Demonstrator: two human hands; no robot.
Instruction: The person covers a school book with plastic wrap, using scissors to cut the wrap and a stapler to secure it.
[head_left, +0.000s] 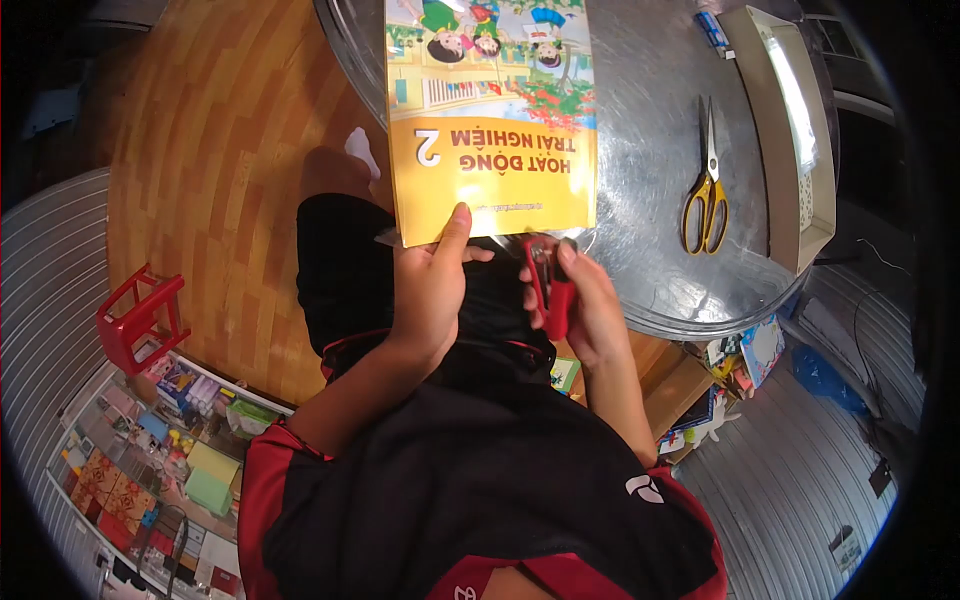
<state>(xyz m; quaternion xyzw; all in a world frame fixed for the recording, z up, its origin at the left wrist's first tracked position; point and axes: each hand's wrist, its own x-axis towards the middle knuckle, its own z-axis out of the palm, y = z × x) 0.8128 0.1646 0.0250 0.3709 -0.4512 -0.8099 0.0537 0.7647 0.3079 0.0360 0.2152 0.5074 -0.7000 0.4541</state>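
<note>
A yellow book (495, 180) with cartoon children on its cover lies upside down to the camera, over the near edge of the metal table. My left hand (435, 285) grips its lower left edge, the thumb on the cover and the other fingers partly beneath. Just right of it, my right hand (583, 300) is closed around a red hand tool (545, 290), perhaps a stapler or pliers. The tool's head is close to the book's bottom edge; whether they touch is unclear.
Yellow-handled scissors (708, 200) lie on the round metal table (660, 270), right of the book. Beyond them are a long open box (785, 130) and a small blue item (714, 34). A red stool (143, 318) and a glass case of goods (160, 450) are at the left.
</note>
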